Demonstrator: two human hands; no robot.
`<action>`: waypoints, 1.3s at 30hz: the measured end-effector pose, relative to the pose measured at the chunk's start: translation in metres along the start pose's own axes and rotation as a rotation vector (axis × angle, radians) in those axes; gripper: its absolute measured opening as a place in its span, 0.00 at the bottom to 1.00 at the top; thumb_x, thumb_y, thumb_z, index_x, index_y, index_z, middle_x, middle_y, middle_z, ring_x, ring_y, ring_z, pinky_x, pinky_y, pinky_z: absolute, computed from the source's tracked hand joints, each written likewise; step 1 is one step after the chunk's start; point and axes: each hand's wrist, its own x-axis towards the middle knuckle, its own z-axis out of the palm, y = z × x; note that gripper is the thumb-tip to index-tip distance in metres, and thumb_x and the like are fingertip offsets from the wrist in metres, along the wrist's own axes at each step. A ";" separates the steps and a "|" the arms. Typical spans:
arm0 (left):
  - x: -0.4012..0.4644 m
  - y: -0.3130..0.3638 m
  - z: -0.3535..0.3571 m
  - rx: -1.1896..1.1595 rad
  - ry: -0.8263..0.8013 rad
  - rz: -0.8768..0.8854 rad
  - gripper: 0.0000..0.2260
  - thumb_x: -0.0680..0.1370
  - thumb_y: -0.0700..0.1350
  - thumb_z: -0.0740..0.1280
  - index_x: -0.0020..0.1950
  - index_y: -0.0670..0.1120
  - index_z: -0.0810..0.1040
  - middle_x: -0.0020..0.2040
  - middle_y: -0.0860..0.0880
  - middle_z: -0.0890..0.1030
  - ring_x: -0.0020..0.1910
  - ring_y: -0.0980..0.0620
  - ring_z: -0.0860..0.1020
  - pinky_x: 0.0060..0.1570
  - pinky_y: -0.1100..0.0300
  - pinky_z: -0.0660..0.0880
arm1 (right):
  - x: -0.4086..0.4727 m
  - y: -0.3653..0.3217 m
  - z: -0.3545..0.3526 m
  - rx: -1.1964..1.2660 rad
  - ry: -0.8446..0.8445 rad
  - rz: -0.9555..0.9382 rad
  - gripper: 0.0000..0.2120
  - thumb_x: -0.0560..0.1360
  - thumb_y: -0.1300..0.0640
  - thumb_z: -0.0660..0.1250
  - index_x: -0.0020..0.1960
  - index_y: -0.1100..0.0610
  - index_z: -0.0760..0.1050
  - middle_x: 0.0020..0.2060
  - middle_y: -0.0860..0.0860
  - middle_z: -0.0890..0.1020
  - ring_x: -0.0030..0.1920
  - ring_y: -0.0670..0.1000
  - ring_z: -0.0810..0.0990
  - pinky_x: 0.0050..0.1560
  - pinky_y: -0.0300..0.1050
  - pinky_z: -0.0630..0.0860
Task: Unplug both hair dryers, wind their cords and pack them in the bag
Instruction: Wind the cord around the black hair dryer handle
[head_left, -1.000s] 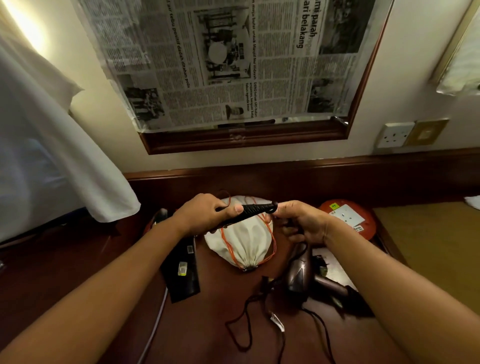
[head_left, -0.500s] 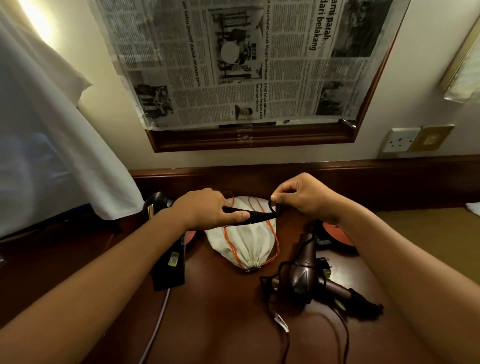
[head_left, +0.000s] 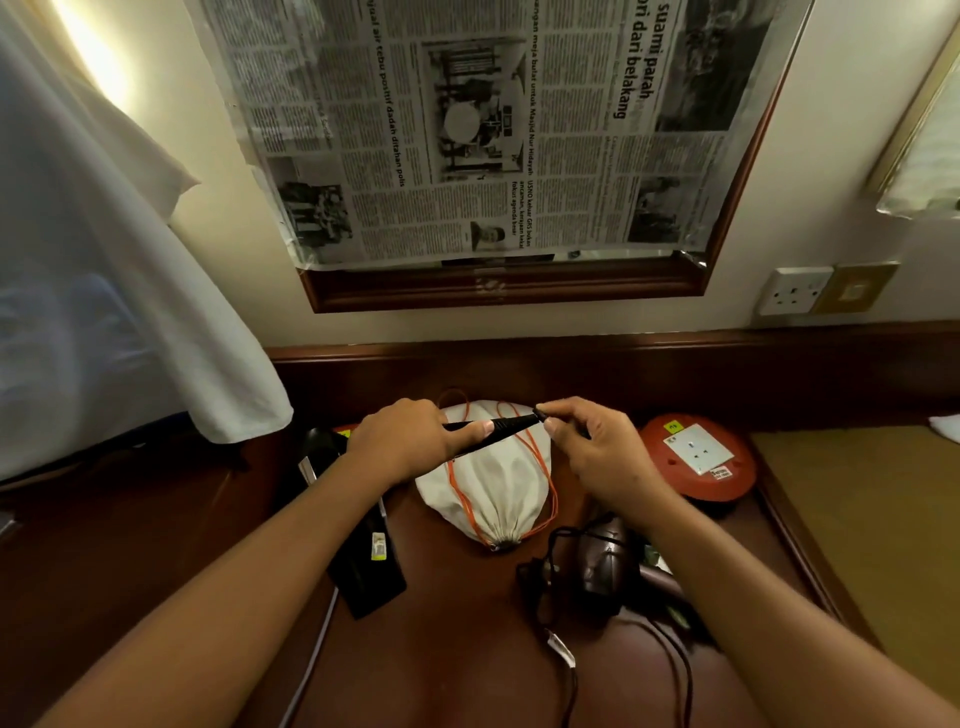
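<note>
Above desk (head_left: 467, 649), cord bundle (head_left: 506, 427) near-horizontal, left-right

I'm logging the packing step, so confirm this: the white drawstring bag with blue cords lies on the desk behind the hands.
One detail is wrong. In the head view the white drawstring bag has orange cords, not blue. It does lie on the desk behind the hands.

Above the white drawstring bag (head_left: 498, 493), the left hand (head_left: 410, 441) grips a wound black cord bundle (head_left: 493, 428) while the right hand (head_left: 597, 447) pinches its end. A brown hair dryer (head_left: 602, 561) lies on the tabletop (head_left: 457, 649) beside the bag, and a black hair dryer (head_left: 363, 561) lies under the left forearm.
</note>
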 end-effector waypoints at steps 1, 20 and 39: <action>0.000 0.000 0.001 -0.015 0.002 -0.003 0.38 0.67 0.79 0.48 0.35 0.45 0.76 0.34 0.48 0.77 0.34 0.49 0.77 0.34 0.57 0.70 | -0.004 0.003 0.004 0.043 0.010 0.016 0.08 0.79 0.58 0.63 0.53 0.46 0.76 0.31 0.49 0.75 0.28 0.44 0.70 0.29 0.37 0.67; -0.024 -0.004 -0.012 -0.311 0.086 0.126 0.36 0.63 0.80 0.47 0.26 0.47 0.65 0.25 0.49 0.69 0.26 0.50 0.69 0.32 0.55 0.65 | -0.033 0.021 0.016 0.580 -0.130 0.303 0.15 0.77 0.50 0.63 0.54 0.62 0.74 0.27 0.56 0.76 0.23 0.50 0.65 0.21 0.35 0.59; -0.033 0.007 -0.015 -0.197 0.090 0.147 0.36 0.65 0.78 0.46 0.29 0.47 0.72 0.28 0.48 0.75 0.28 0.51 0.73 0.32 0.56 0.67 | -0.037 0.023 0.014 0.828 -0.424 0.426 0.13 0.74 0.48 0.63 0.43 0.57 0.78 0.22 0.48 0.55 0.25 0.48 0.49 0.24 0.36 0.49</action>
